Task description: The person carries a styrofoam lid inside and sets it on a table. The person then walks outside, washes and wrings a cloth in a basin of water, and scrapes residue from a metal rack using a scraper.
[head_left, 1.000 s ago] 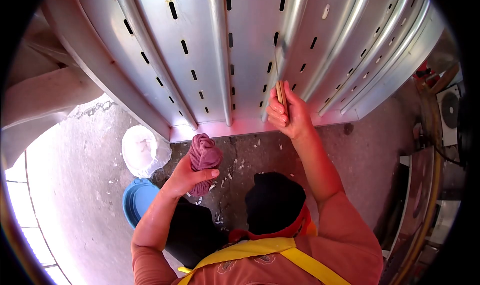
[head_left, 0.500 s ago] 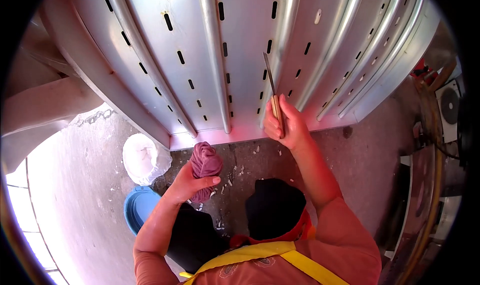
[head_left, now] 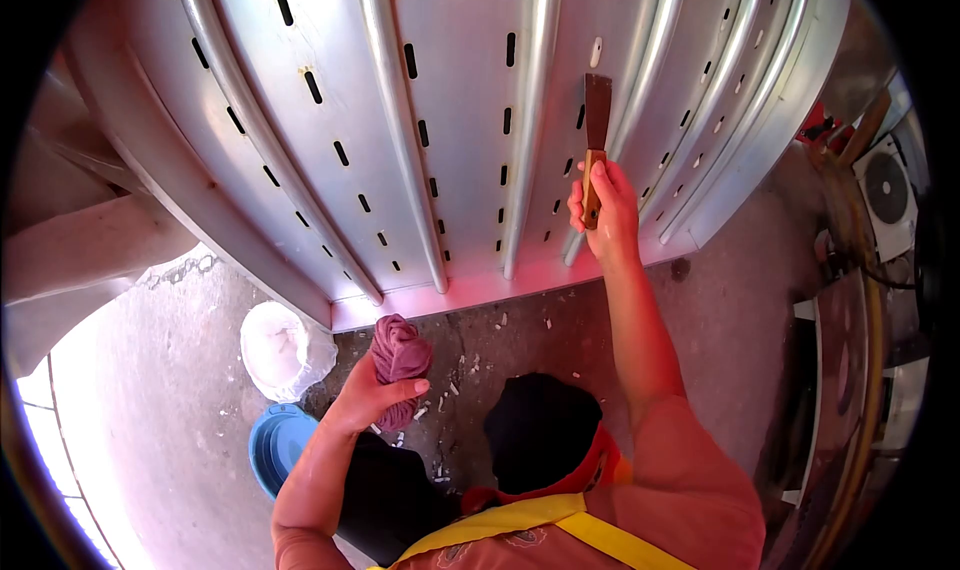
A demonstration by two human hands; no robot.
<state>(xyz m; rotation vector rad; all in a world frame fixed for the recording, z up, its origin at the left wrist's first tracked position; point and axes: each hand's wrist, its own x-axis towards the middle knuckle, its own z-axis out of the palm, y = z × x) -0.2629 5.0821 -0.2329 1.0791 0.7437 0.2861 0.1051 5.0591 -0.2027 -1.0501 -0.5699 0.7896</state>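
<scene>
A wide metal panel (head_left: 460, 150) with raised ribs and rows of dark slots fills the upper view. My right hand (head_left: 607, 202) is wrapped round the wooden handle of a scraper (head_left: 597, 115), its flat blade pointing up in front of the panel near a pale-filled slot. Lower left, my left hand (head_left: 366, 395) grips a bunched mauve cloth (head_left: 400, 355), close to the panel's bottom edge.
A white bag-lined bucket (head_left: 282, 350) and a blue basin (head_left: 277, 448) stand on the floor to the left. Small white pieces lie scattered on the concrete (head_left: 470, 355). At the right are a fan-like unit (head_left: 887, 187) and a long board (head_left: 842, 380).
My right hand has moved right and slightly up across the panel, and the scraper has turned to show its flat face. The left hand still holds the cloth.
</scene>
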